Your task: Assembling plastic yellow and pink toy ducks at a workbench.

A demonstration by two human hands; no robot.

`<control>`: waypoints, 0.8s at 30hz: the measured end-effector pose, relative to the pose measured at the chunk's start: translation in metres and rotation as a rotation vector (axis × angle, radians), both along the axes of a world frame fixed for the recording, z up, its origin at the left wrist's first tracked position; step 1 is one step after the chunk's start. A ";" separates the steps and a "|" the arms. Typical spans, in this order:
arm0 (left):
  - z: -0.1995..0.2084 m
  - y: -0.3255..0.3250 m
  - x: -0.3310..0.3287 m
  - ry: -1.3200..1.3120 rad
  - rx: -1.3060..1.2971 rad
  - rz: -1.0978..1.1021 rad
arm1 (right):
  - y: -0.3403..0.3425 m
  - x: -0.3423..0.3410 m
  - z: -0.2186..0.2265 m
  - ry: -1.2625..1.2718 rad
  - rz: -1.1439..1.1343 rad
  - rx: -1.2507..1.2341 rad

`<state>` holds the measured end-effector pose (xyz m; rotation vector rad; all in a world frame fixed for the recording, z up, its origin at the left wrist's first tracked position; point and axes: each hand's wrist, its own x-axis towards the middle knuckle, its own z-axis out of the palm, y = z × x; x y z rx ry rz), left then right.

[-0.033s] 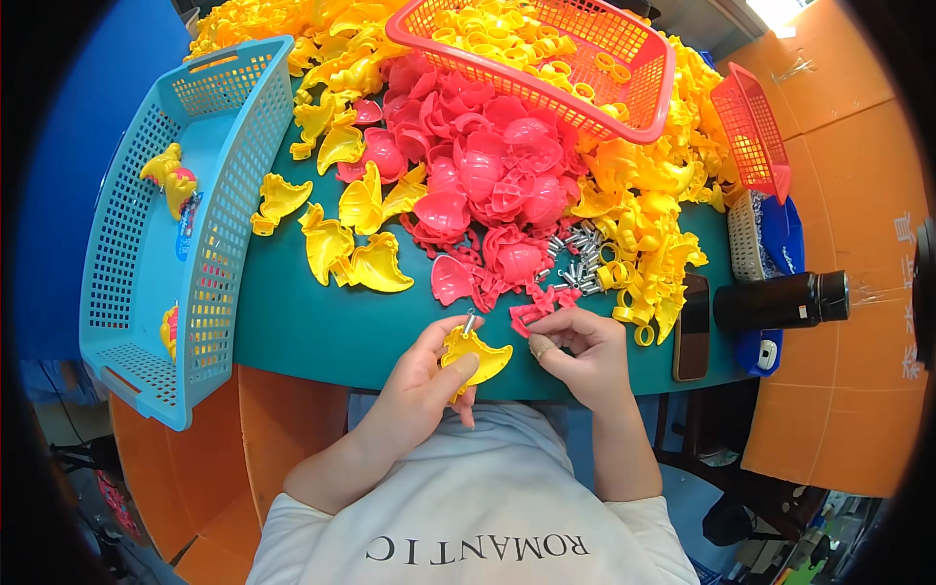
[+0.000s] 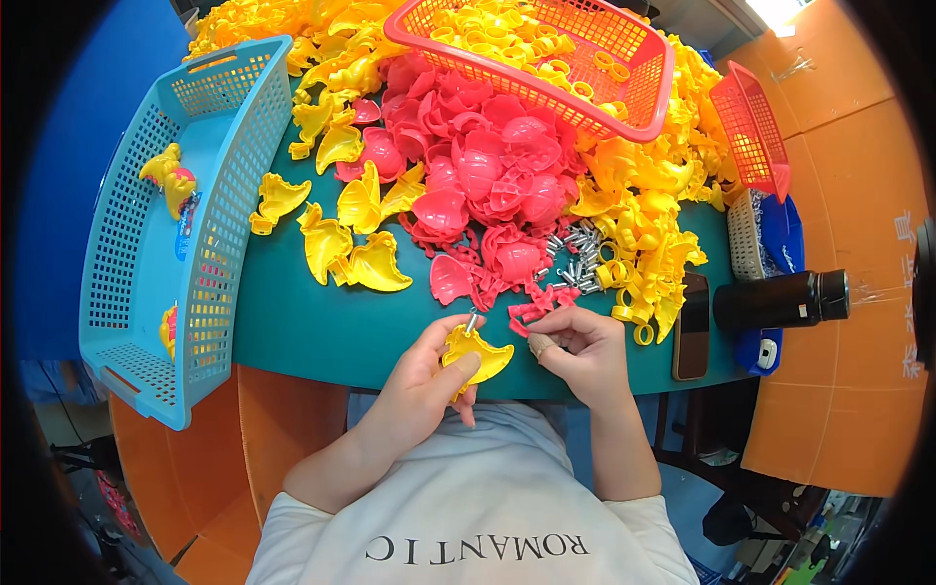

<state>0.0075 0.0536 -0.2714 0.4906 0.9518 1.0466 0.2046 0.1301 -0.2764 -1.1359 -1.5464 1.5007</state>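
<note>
My left hand [image 2: 421,385] grips a yellow curved plastic shell [image 2: 490,361], the thumb across its hollow side. A small silvery metal piece [image 2: 472,323] stands out at the shell's upper edge, beside my index fingertip. To the right, my right hand [image 2: 585,359] is closed in a pinch on a small pink plastic piece [image 2: 521,326] at the near end of the pink parts. A tan band wraps one of its fingers. Just beyond lie pink rounded shells [image 2: 480,166] in a heap and loose metal pieces [image 2: 583,258].
A blue basket [image 2: 263,127] with a few yellow-and-pink items stands at left. Yellow parts [image 2: 639,185] heap around a red basket [image 2: 526,81] of yellow rings. At right are a phone [image 2: 691,327], a black bottle [image 2: 785,299] and a smaller red basket [image 2: 753,132].
</note>
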 end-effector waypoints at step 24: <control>-0.002 0.011 0.027 0.269 0.185 0.030 | -0.007 0.000 0.024 -0.255 0.194 0.795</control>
